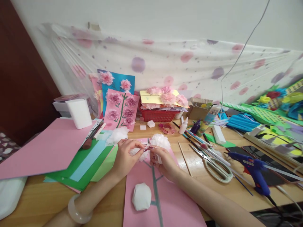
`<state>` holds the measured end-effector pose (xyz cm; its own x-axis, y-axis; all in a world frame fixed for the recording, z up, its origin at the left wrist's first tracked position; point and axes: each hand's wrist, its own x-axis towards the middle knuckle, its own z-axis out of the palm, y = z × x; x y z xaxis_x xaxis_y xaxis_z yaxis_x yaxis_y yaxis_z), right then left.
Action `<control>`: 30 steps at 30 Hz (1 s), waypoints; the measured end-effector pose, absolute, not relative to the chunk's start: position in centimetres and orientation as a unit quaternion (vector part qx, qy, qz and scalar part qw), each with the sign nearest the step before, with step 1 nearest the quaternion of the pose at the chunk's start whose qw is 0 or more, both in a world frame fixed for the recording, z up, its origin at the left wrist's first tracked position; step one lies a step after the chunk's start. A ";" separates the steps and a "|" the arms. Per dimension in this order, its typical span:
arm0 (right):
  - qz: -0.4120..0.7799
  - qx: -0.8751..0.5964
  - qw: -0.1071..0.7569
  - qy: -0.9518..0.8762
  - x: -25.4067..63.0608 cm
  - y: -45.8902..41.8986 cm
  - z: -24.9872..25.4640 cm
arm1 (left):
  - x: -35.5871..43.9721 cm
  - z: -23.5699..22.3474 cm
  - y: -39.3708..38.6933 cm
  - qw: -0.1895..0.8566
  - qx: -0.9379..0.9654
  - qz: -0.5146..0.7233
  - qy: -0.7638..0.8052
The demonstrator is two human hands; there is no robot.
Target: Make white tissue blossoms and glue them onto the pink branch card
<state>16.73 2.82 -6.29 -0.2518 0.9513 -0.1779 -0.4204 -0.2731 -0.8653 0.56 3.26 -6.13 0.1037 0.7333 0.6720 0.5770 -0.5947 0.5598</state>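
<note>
My left hand (127,156) and my right hand (163,162) meet over the top of a pink sheet (180,211). Their fingertips pinch a thin bit of white tissue paper (146,147) between them. Partly hidden behind the fingers is a white tissue flower (139,155); whether the pinched bit belongs to it I cannot tell. A fluffy white flower (160,141) sits just beyond my right hand. Lower on the sheet, a round white tissue bundle (141,196) lies beside a painted green stem (155,183). Loose white tissue (117,136) rests behind my left hand.
Right of the sheet lie a wooden stick (185,158), scissors (217,168) and a blue glue gun (253,170). Coloured paper (71,171) is stacked at left. A pink flower card (121,110) and a red basket (158,115) stand behind, near a glue bottle (183,126).
</note>
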 end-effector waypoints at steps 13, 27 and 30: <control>0.704 -0.387 0.467 -0.370 16.6 2.8 -6.2 | 0.6 -6.6 3.5 0.097 0.750 0.501 0.421; 0.707 -0.380 0.444 -0.398 16.7 2.5 -5.9 | 0.6 -6.5 3.4 0.078 0.760 0.469 0.443; 0.707 -0.392 0.442 -0.388 16.7 2.6 -6.1 | 0.6 -6.3 3.3 0.081 0.763 0.465 0.442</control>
<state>16.72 2.55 -6.10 -0.3012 0.9298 -0.2115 -0.3218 -0.3079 -0.8954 0.63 3.28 -6.30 0.1775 0.7496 0.6376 0.5980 -0.5967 0.5350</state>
